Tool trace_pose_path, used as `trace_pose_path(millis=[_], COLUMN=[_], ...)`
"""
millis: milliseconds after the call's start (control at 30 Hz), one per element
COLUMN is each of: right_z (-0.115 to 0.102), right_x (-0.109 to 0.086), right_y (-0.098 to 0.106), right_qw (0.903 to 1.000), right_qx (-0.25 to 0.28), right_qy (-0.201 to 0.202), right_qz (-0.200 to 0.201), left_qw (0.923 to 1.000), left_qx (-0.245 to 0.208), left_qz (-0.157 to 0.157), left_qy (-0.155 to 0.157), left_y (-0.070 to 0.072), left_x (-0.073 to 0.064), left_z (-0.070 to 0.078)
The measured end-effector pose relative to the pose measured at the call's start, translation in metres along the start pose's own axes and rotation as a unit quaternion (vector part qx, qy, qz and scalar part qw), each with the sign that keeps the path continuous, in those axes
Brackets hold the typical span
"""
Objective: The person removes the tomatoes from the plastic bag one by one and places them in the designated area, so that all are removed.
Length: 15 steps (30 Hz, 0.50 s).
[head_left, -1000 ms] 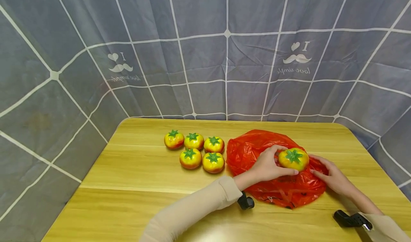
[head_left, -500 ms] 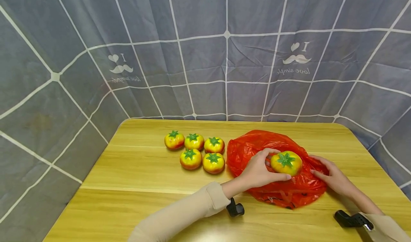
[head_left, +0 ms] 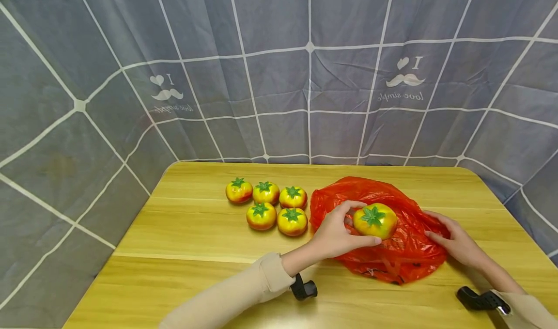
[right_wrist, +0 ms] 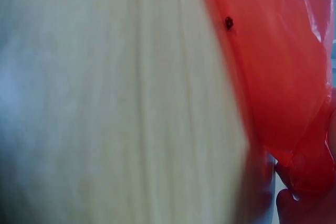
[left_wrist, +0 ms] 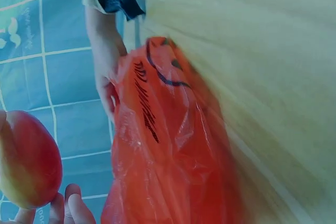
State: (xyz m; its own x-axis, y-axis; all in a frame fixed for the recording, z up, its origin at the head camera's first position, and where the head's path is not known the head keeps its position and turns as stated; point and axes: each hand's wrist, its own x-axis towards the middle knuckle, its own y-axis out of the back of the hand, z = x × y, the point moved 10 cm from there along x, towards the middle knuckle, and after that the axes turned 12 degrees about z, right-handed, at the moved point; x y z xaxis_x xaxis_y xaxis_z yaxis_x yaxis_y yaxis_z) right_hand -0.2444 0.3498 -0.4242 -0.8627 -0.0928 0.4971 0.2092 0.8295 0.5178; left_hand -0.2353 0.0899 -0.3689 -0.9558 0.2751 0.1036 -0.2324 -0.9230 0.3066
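Observation:
A yellow-and-red tomato (head_left: 375, 221) with a green star-shaped leaf top is gripped by my left hand (head_left: 337, 234), fingers at its far side and thumb at its near side. It is held above the crumpled red plastic bag (head_left: 401, 251). In the left wrist view the same tomato (left_wrist: 31, 158) shows at the left edge, with fingertips under it. My right hand (head_left: 457, 242) holds the right side of the bag, its fingertips partly hidden by the plastic. Several similar tomatoes (head_left: 261, 216) sit in two rows left of the bag.
Everything lies on a light wood table (head_left: 196, 271), backed by a grey curtain (head_left: 279, 86) with white lines. A black wrist strap (head_left: 479, 300) is on the right wrist, and another black strap (head_left: 301, 288) is on the left.
My left hand has moved left and slightly toward me with the tomato. The right hand stays at the bag's right side, and the other tomatoes have not moved.

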Motion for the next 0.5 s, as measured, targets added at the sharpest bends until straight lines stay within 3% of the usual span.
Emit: trace_pose_path(millis=[267, 500], right_z=[0.001, 0.000], right_x=[0.000, -0.001], right_y=[0.000, 0.000], right_qw=[1.0000, 0.9999], right_qx=[0.001, 0.004], right_qy=[0.000, 0.013], right_qz=[-0.001, 0.002], left_qw=[1.0000, 0.9995], left_qx=[0.003, 0.029], left_qz=[0.000, 0.008], left_qy=[0.002, -0.010], left_y=[0.020, 0.039], left_x=[-0.014, -0.023], left_z=[-0.001, -0.015])
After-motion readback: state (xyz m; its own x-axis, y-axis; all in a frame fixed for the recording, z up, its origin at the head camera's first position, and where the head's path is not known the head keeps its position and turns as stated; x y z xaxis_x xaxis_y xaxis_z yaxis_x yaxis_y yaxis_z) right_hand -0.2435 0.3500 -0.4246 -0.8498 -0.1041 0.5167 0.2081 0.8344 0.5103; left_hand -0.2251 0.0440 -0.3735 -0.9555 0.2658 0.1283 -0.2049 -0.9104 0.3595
